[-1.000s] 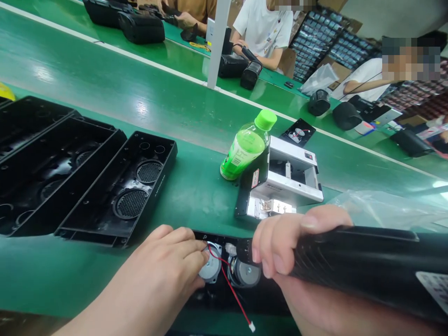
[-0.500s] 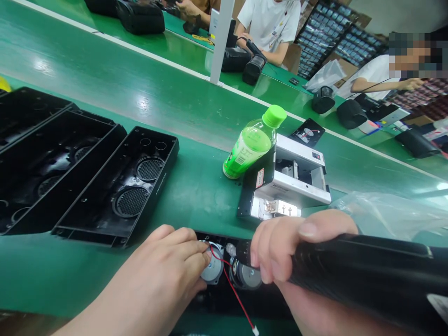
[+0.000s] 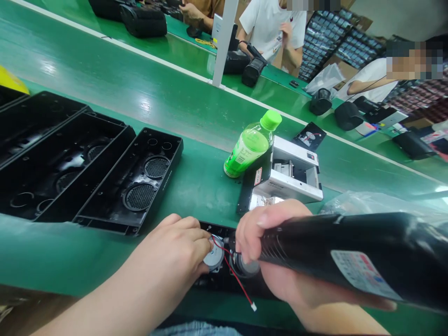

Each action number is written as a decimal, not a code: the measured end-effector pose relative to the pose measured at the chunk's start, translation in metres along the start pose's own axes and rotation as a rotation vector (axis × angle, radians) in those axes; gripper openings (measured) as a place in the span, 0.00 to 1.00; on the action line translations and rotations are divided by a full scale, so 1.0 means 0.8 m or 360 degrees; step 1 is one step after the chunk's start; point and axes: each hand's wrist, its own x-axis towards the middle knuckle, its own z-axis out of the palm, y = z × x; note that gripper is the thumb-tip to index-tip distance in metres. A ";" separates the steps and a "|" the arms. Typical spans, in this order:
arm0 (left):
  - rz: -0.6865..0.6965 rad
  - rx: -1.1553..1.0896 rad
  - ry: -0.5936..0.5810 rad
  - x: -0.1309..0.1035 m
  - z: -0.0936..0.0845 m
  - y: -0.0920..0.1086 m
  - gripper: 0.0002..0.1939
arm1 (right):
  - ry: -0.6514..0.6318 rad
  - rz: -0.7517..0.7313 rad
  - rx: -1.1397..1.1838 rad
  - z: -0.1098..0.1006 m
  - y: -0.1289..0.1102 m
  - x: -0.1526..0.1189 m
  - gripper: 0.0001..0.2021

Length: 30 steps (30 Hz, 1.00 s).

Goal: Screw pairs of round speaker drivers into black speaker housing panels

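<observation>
My right hand [image 3: 276,247] grips a black electric screwdriver [image 3: 336,254] with a white label on its side, held nearly level. Its tip points left, at the edge of a round silver speaker [image 3: 214,257] in a black panel [image 3: 227,284]. My left hand [image 3: 180,247] is closed at the speaker's left edge, fingertips pressed against it; the thumb is partly hidden. A second round speaker [image 3: 247,267] sits beside it, partly behind my right hand. A red wire [image 3: 238,279] runs across the speakers and ends in a small white plug [image 3: 254,306].
Black speaker housings [image 3: 140,179] stand in a row at left. Beyond my hands are a green-capped bottle [image 3: 250,147], a white and black device [image 3: 290,172] and clear plastic [image 3: 378,203]. People work across the green bench [image 3: 175,98], near a white post [image 3: 224,46].
The screwdriver has swung, its tip moving slightly left to the speaker's edge, and its label now shows. My left hand stays at the speaker. Across the bench, a person's hand has risen.
</observation>
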 end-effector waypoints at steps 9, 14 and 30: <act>-0.0016 0.0101 -0.0097 0.000 -0.005 0.002 0.05 | -0.0056 -0.0114 0.0138 0.011 0.015 -0.002 0.34; -0.0005 0.0121 -0.0117 -0.002 -0.006 0.002 0.03 | -0.0013 -0.0143 0.0143 0.015 0.021 -0.004 0.34; -0.0112 0.0169 -0.0149 -0.001 -0.011 0.011 0.06 | 0.0065 -0.0223 0.0210 0.022 0.029 -0.008 0.37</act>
